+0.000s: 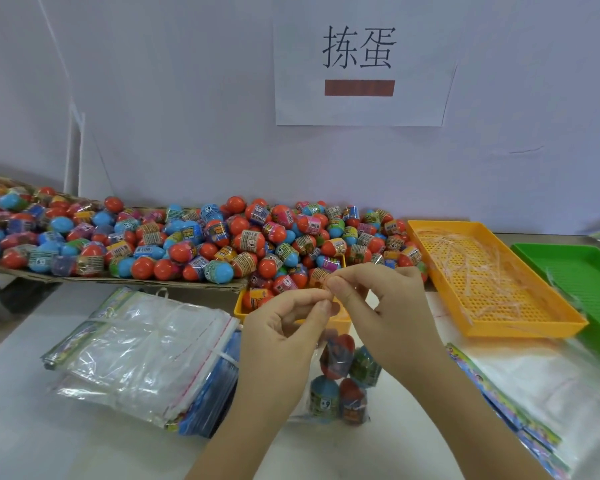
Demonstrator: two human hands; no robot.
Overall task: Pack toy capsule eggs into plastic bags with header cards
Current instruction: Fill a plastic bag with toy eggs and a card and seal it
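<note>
A clear plastic bag [342, 379] with several capsule eggs inside hangs over the white table. My left hand [284, 327] and my right hand [378, 299] both pinch its top edge, fingertips almost touching. Behind them a big heap of red and blue capsule eggs [222, 240] lies on a cardboard sheet. A small yellow bin [238, 308] with more eggs sits just behind my hands, partly hidden. A bundle of empty bags with header cards [142, 355] lies at the left, and another stack of bags [534, 389] at the right.
An orange perforated tray [492, 278] holding thin clear plastic strips stands at the right, with a green tray [589, 282] beside it. A paper sign [359, 64] is on the wall behind.
</note>
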